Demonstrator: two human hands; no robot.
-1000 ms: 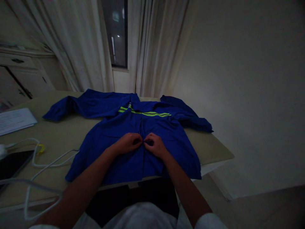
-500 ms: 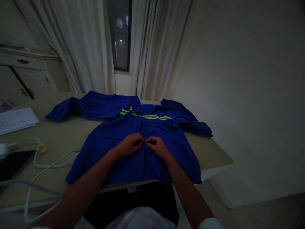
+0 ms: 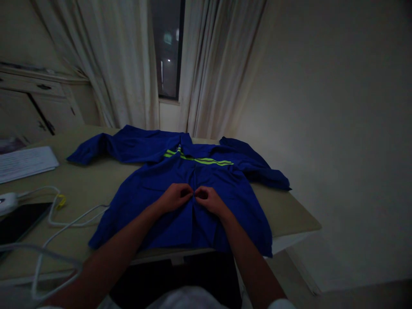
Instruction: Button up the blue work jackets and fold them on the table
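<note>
A blue long-sleeved jacket point(image 3: 128, 206) with yellow-green stripes across the chest lies front up on the table point(image 3: 286, 214), its sleeves spread to both sides. At the middle of its front opening, my left hand point(image 3: 177, 196) pinches one front edge between thumb and fingers. Fingertip to fingertip with it, my right hand point(image 3: 208, 199) pinches the other edge. The two edges meet between my hands; below them the opening parts slightly. Whatever small fastening sits between the fingertips is too dark and small to make out.
On the left of the table are printed papers point(image 3: 27, 163), a dark phone or tablet point(image 3: 24, 221), a white charger point(image 3: 8, 203) and a looping white cable point(image 3: 64, 224). Curtains point(image 3: 125, 64) and a wall point(image 3: 328, 128) stand behind and to the right.
My fingertips have drawn closer together, bringing the jacket's front edges to meet. The view has shifted slightly, so everything sits a little further right.
</note>
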